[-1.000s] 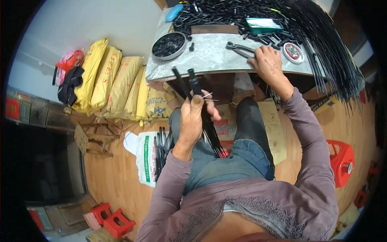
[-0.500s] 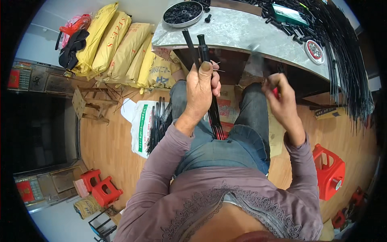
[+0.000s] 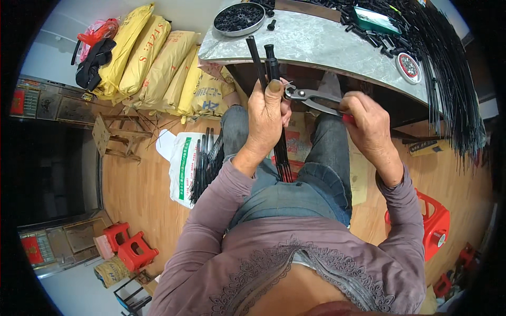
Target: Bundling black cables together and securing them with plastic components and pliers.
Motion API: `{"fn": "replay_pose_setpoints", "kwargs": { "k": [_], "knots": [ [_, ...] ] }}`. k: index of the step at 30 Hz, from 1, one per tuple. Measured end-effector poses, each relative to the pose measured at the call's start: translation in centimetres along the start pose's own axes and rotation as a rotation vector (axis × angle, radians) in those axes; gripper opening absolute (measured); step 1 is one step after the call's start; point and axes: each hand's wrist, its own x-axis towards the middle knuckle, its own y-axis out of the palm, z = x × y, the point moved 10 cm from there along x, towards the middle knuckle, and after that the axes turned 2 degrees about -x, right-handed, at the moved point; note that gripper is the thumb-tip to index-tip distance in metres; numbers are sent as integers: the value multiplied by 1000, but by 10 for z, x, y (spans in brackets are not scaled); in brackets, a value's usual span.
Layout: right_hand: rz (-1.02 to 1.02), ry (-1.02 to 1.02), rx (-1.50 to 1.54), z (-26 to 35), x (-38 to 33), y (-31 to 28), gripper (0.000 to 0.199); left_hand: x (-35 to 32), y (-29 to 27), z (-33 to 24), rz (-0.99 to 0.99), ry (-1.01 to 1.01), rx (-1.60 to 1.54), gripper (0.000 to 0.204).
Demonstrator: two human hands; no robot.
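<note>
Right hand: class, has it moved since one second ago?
Yes. The right hand left the grey tabletop and now holds pliers beside the left hand.

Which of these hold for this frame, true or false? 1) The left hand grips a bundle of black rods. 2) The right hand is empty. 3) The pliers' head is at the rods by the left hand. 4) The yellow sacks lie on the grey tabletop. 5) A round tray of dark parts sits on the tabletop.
1) True: the left hand is closed around the black rods.
2) False: the right hand holds pliers by red handles.
3) True: their head meets the rods beside the left thumb.
4) False: the yellow sacks are stacked on the floor to the person's left of the tabletop.
5) True: the round tray sits near its left corner.
</note>
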Motion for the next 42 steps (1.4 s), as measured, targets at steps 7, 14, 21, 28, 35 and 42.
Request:
{"fn": "replay_pose_setpoints", "kwargs": {
  "k": [7,14,21,28,35,42],
  "knots": [
    [949,987,1988,31,-74,75,23,-3,9,-4,11,33,166,50],
    [318,80,596,11,-11,19,19,-3,-1,0,15,-57,52,62],
    [951,904,2137,67,-78,59,20,-11,9,-6,60,-50,32,59],
    [517,544,978,7,-47,41,26,-14,-4,-9,-28,15,36,59],
    [870,892,1933,75,-89,69,23,-17,2,-12,0,51,61,59],
    [781,943,1406,58,-79,59,28,-17,-2,-15,-1,47,57,59]
  ]
}}
